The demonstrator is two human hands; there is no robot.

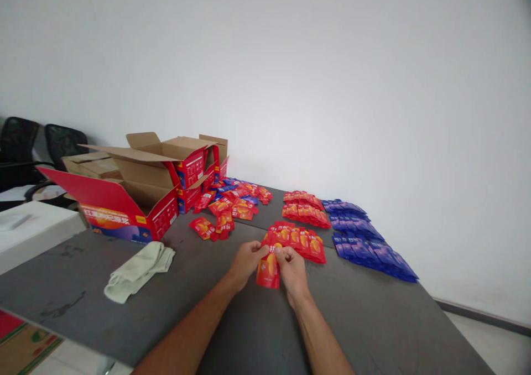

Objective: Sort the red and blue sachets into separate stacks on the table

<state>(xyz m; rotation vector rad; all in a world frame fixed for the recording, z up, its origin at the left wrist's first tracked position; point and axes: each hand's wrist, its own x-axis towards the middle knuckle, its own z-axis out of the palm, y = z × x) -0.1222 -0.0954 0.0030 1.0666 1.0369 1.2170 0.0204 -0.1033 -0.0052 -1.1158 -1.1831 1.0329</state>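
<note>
Between my two hands is a red pouch (267, 272) with an orange fruit print, its lower end facing me. My left hand (248, 260) pinches its left edge, and my right hand (291, 265) pinches the right edge, both with thumbs on top. Just behind it, a row of overlapping red pouches (309, 245) lies on the dark table (199, 325). Farther back are more red pouch rows (306, 214). Rows of blue-purple pouches (369, 253) lie to the right. A loose heap of mixed red and blue pouches (243, 208) spreads left of the rows.
Open red cartons (124, 214) stand along the left, with brown flaps sticking out. A folded pale green cloth (139, 270) lies in front of them. At the far left are a white box (37, 237) and black chairs (62, 142). A white wall rises behind the table.
</note>
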